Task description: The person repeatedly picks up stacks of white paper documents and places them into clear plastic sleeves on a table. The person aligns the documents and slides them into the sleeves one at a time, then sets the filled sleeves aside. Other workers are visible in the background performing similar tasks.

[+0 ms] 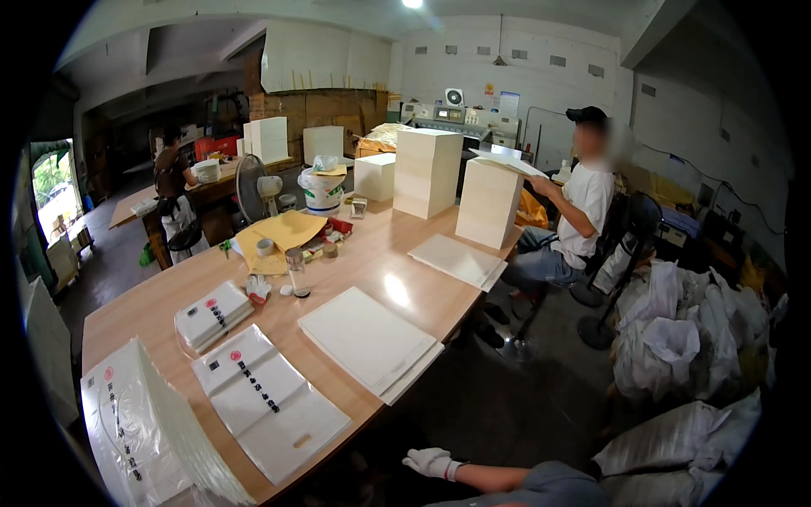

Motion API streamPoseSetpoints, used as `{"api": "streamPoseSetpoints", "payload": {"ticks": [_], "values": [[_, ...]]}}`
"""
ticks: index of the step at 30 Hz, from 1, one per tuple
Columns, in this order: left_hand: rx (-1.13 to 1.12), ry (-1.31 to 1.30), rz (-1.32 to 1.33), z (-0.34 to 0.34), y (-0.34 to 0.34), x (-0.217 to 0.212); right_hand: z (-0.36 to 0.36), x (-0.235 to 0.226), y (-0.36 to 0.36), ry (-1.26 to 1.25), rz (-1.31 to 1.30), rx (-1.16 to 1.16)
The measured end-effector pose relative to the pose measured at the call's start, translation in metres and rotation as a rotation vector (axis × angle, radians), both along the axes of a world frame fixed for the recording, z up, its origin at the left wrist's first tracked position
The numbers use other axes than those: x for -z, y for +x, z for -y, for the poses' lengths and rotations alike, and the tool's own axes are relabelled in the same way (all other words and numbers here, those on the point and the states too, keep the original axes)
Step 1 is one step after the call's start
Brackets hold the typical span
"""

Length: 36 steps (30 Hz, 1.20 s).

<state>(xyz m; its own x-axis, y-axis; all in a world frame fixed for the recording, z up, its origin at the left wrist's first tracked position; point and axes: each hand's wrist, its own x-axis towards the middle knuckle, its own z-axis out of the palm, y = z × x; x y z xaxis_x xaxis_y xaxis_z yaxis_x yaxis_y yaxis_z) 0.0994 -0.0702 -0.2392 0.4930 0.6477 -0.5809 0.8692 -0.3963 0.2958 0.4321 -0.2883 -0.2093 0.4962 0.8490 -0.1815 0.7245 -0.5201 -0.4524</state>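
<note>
My right hand, in a white knit glove, is low in the view, off the table's near right edge. Its fingers point left, loosely stretched, and nothing shows in them. My left hand is out of view. Closest on the table lies a white printed plastic bag with a cut-out handle. Left of it a tall stack of similar bags leans at the corner, and a smaller bundle sits behind. To the right are flat white sheets in a low pile.
Tall white paper stacks stand at the table's far end. A seated person there holds sheets. Yellow paper, a tape roll, a glass jar and a white bucket share the table. White sacks and fans fill the right side.
</note>
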Motion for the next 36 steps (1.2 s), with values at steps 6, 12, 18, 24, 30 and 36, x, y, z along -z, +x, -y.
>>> {"api": "streamPoseSetpoints", "payload": {"ticks": [6,12,18,24,30,36], "values": [[0.000,-0.048,-0.198,0.001,0.038,-0.023,0.000,-0.037,-0.008,-0.311,-0.159,-0.234],[0.013,-0.038,-0.085,-0.001,0.029,-0.016,0.009,-0.015,-0.015,-0.255,-0.084,-0.148],[-0.059,-0.027,-0.140,0.006,0.028,-0.012,-0.009,-0.023,-0.019,-0.265,-0.074,-0.148],[-0.084,-0.020,-0.115,0.007,0.023,-0.014,-0.017,-0.024,-0.022,-0.303,-0.081,-0.185],[-0.090,-0.022,-0.117,0.008,0.028,-0.025,-0.019,-0.028,-0.020,-0.347,-0.097,-0.167],[-0.096,-0.050,-0.118,-0.001,0.027,-0.002,-0.017,-0.029,-0.018,-0.307,-0.138,-0.137]]}}
